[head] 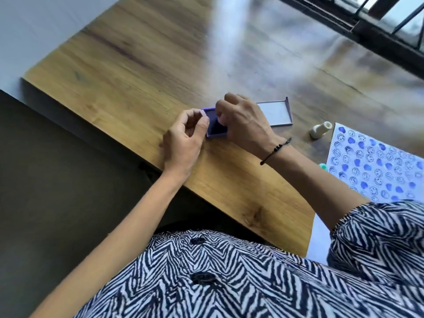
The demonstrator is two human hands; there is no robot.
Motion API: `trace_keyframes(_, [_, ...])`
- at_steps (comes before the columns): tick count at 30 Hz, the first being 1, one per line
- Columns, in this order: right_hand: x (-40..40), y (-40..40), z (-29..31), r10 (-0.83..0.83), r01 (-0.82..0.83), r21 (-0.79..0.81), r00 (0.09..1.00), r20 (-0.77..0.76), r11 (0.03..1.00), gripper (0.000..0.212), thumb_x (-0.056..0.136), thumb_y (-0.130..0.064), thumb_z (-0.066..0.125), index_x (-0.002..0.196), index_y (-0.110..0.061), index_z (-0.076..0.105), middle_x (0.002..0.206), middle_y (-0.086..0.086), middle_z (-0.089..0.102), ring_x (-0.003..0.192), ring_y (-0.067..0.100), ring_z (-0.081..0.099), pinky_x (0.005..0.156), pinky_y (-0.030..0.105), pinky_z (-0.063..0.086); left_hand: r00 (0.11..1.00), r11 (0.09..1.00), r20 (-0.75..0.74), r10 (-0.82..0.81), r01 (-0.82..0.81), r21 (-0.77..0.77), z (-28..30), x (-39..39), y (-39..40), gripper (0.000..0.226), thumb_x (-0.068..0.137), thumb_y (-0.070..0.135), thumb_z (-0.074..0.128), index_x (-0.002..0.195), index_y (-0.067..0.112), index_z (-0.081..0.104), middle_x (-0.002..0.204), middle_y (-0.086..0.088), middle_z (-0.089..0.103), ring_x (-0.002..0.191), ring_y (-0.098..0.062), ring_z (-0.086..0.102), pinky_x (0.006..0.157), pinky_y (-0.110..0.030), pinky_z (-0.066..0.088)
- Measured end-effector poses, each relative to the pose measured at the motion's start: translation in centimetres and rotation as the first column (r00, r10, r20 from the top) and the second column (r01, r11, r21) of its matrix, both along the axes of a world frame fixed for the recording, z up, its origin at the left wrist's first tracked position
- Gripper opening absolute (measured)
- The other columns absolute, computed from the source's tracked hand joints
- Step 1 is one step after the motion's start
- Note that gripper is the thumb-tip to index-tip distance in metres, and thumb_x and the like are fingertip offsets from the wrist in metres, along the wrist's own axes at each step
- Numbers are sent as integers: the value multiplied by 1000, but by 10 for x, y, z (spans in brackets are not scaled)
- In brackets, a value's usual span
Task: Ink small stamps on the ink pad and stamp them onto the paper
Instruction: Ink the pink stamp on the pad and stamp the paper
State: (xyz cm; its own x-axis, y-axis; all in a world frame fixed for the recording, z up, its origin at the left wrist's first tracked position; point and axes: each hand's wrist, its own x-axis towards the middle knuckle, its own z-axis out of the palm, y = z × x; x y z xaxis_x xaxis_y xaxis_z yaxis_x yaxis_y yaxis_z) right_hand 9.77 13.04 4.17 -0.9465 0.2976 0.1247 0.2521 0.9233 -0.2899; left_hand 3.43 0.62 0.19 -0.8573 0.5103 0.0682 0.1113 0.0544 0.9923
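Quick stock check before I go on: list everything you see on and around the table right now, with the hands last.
Table: one, brown wood, fills the upper view.
Ink pad: one, purple case with dark blue pad, near the table's front edge between the hands.
Lid: one, purple rim with pale inside, open and lying flat behind the right hand.
Stamp: one, cream, lying on its side beside the paper.
Paper: one sheet, white with blue smiley and heart prints, at the right.
Green item: one, mostly hidden at the paper's edge; cannot tell what.
Left hand: fingers at the pad's left edge.
Right hand: black bracelet, fingers down over the pad; any stamp hidden.
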Motion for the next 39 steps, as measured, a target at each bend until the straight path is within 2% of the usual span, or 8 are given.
trace_keyframes(10, [1, 1, 3, -7, 9, -71, 1000, 26, 997, 12, 79, 0, 45, 84, -3, 55, 83, 15, 48, 64, 28, 41, 53, 35, 32, 998, 999, -54, 12, -14, -46, 3, 3, 5, 11, 84, 24, 58, 92, 18, 62, 84, 5, 65, 74, -3, 62, 71, -19, 52])
trace_keyframes(14, [0, 9, 8, -96, 96, -287, 995, 15, 953, 18, 76, 3, 49, 83, -5, 64, 86, 15, 60, 76, 29, 55, 67, 36, 42, 995, 996, -98, 22, -30, -82, 4, 4, 2, 10, 84, 22, 59, 91, 16, 63, 84, 2, 66, 69, -5, 60, 68, -19, 50])
trace_keyframes(17, [-1, 16, 14, -155, 139, -352, 988, -18, 926, 22, 77, 3, 48, 84, -5, 67, 88, 11, 69, 84, 22, 58, 72, 24, 41, 996, 997, -85, 19, -25, -78, 6, 4, 1, 10, 84, 20, 59, 92, 14, 62, 86, -2, 66, 74, -14, 63, 72, -31, 54])
trace_keyframes(25, [-1, -11, -2, -2, -3, 97, 999, 49, 995, 17, 87, -13, 46, 98, -1, 53, 101, 21, 55, 88, 36, 55, 58, 34, 29, 991, 994, -134, 16, -30, -105, 9, 6, 2, 14, 85, 24, 58, 94, 14, 62, 89, 1, 65, 78, -11, 62, 75, -30, 54])
trace_keyframes(28, [1, -13, -1, -4, -1, 108, 999, 49, 994, 18, 89, -16, 43, 101, -4, 51, 103, 19, 53, 88, 35, 55, 58, 34, 29, 990, 992, -143, 17, -34, -118, 9, 7, 1, 14, 85, 23, 58, 95, 13, 62, 91, -1, 65, 79, -13, 62, 74, -31, 55])
trace_keyframes(33, [8, -14, 8, -166, 156, -172, 985, -47, 973, 12, 83, -9, 50, 93, -6, 57, 95, 17, 55, 77, 34, 54, 59, 39, 40, 989, 994, -141, 40, -53, -91, 13, 12, 0, 16, 86, 23, 58, 96, 12, 62, 89, -1, 64, 74, -1, 58, 72, -19, 51])
trace_keyframes(36, [39, -10, 17, -459, 318, -455, 854, -243, 832, 12, 79, -2, 55, 83, -7, 65, 77, 4, 60, 66, 15, 51, 62, 26, 41, 991, 998, -127, -38, 31, -54, 21, 29, 8, 14, 85, 23, 57, 95, 13, 62, 88, -2, 65, 72, 1, 57, 69, -10, 45])
trace_keyframes(39, [89, -6, 28, -646, 428, -568, 718, -259, 703, 5, 77, -11, 66, 83, -12, 66, 64, -14, 56, 58, -4, 50, 58, 12, 37, 968, 974, -104, -227, 229, 0, 33, 59, 24, 14, 84, 23, 57, 94, 14, 62, 89, -3, 65, 77, -5, 59, 74, -15, 47])
